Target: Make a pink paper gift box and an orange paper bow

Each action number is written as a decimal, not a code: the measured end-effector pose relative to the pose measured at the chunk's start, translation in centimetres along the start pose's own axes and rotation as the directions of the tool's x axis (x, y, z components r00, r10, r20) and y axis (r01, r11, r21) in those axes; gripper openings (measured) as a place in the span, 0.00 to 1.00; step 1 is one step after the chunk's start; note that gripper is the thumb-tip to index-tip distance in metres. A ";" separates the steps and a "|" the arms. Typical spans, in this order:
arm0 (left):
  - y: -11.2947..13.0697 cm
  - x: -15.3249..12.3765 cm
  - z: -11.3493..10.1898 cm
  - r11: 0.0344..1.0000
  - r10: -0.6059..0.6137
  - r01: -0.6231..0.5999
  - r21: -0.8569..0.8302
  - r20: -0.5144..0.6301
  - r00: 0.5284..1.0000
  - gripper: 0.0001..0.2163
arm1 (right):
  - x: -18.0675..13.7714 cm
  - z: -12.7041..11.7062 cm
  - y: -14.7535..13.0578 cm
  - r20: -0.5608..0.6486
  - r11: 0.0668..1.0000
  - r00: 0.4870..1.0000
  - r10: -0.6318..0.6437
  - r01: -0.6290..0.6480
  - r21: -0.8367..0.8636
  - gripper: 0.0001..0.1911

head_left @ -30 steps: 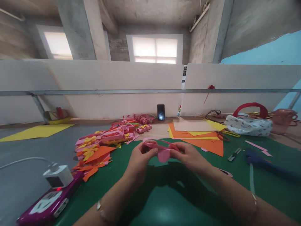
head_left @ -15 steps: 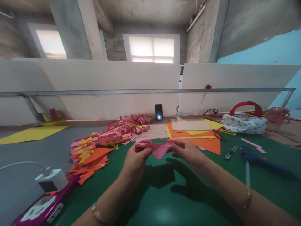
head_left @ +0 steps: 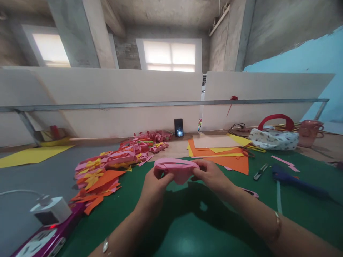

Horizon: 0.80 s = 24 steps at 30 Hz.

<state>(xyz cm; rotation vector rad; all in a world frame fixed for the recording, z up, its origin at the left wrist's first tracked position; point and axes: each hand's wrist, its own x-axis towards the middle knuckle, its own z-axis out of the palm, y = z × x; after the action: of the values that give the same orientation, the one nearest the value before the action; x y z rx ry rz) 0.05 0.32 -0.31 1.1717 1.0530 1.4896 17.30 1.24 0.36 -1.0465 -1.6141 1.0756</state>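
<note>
Between my two hands a folded piece of pink paper (head_left: 182, 175) is held above the green mat (head_left: 184, 239), with a curved band along its top and a flap hanging below. My left hand (head_left: 157, 182) pinches its left end between thumb and fingers. At the right end, my right hand (head_left: 207, 174) pinches the paper the same way. To the left lies a heap of pink, orange and yellow paper pieces (head_left: 115, 159), some shaped like flowers. Orange paper sheets (head_left: 233, 163) rest just beyond my right hand.
A purple power strip (head_left: 48, 241) with a white charger (head_left: 52, 211) stands at front left. On the right lie a utility knife (head_left: 260, 172), a blue tool (head_left: 297, 182) and pink-handled scissors, partly hidden (head_left: 252, 193). Behind are a phone (head_left: 178, 127), a patterned basket (head_left: 273, 138) and a pink jug (head_left: 309, 134).
The pink paper has turned between my hands; its band now bows in a wider loop and the flap has shifted from a pointed triangle. The view has swung slightly right.
</note>
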 end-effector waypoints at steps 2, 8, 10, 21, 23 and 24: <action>0.0 -0.1 0.0 1.000 -0.008 0.008 0.023 -0.003 1.000 0.16 | 0.0 0.0 0.2 -0.027 0.999 0.999 -0.029 0.028 -0.042 0.11; 0.2 -0.4 0.0 0.997 -0.060 0.059 0.056 0.009 0.998 0.14 | 0.0 0.3 0.8 -0.034 0.999 0.999 -0.037 0.036 -0.002 0.13; 0.2 -0.3 0.0 0.996 -0.083 0.082 0.031 0.015 0.996 0.13 | 0.0 0.3 0.7 -0.030 0.999 0.999 -0.043 0.042 -0.027 0.13; -0.4 -0.1 0.2 0.986 -0.161 0.163 -0.035 0.067 0.985 0.12 | -0.4 0.5 0.1 -0.056 0.910 0.994 -0.097 0.066 -0.410 0.10; -0.3 -0.3 0.3 0.982 -0.185 0.187 -0.035 0.071 0.980 0.12 | -0.3 0.5 0.2 -0.058 0.904 0.994 -0.095 0.061 -0.423 0.13; -0.2 -0.3 0.3 0.979 -0.197 0.200 -0.035 0.072 0.978 0.13 | -0.2 0.5 0.3 -0.054 0.901 0.994 -0.094 0.062 -0.430 0.15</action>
<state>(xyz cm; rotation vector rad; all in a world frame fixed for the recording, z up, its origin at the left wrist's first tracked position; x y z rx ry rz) 0.46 0.04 -0.53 1.0480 1.0547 1.3013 16.96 0.99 -0.05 -1.2752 -1.8618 0.6291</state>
